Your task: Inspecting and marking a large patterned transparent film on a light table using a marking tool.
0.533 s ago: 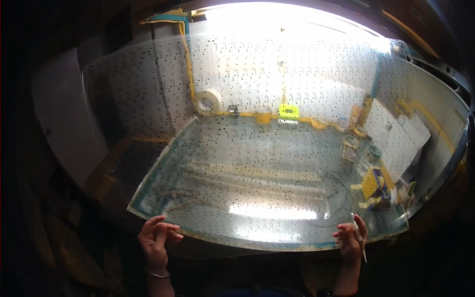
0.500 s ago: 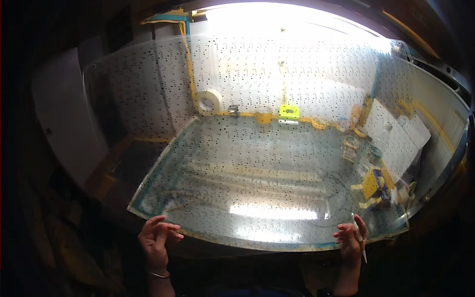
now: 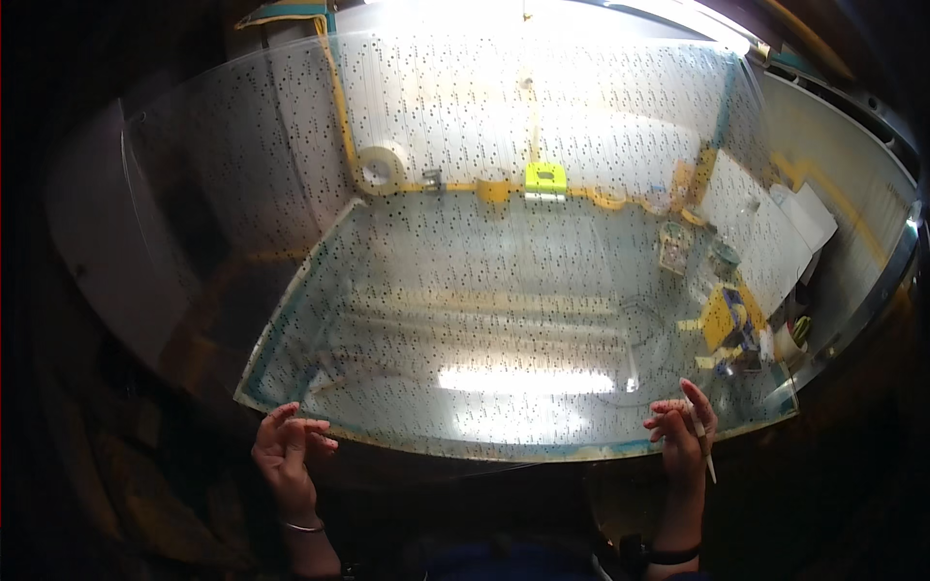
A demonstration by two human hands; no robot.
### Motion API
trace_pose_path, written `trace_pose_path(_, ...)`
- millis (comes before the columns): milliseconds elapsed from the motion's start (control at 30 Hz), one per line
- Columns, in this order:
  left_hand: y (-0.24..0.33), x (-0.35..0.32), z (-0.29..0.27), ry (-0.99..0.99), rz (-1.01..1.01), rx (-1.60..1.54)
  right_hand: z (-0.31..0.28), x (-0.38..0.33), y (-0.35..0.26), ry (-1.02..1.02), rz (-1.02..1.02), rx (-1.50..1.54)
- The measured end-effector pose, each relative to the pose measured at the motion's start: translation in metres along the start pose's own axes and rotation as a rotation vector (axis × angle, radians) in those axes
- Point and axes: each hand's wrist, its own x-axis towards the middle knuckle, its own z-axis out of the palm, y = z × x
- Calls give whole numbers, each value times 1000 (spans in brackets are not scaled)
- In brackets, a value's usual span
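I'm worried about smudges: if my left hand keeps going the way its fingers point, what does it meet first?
Probably the near edge of the dotted clear sheet; the left hand sits just beside it, though depth is unclear.

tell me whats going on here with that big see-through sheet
A person holds up a large clear plastic sheet covered in small dark dots, over a worktable. The left hand and the right hand are at its lower edge, fingers curled. The right hand also holds a thin white stick. Seen through the sheet are a tape roll and a yellow-green block.
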Motion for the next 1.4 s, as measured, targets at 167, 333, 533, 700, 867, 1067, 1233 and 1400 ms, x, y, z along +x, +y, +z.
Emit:
trace_pose_path(167,3,1,0,3,-10,-37,3,-1,-3,28,27,-13)
trace_pose_path(333,1,0,-3,17,-12,-14,7,-1,-7,20,38,-40)
trace_pose_path(533,-8,2,-8,23,-4,53,3,-5,-6,106,18,-44)
trace_pose_path(700,-19,17,-26,151,-23,252,6,1,-12,156,175,62)
trace_pose_path(867,-22,40,-26,159,437,572,-1,7,-2,76,200,44)
trace_pose_path(1067,9,-26,47,-531,514,810,-7,5,7,57,115,-2)
trace_pose_path(1233,-3,-31,55,-765,404,1019,-3,3,9,294,-269,-413)
trace_pose_path(1400,-15,-20,67,-768,141,1108,-6,3,14,401,-661,-616)
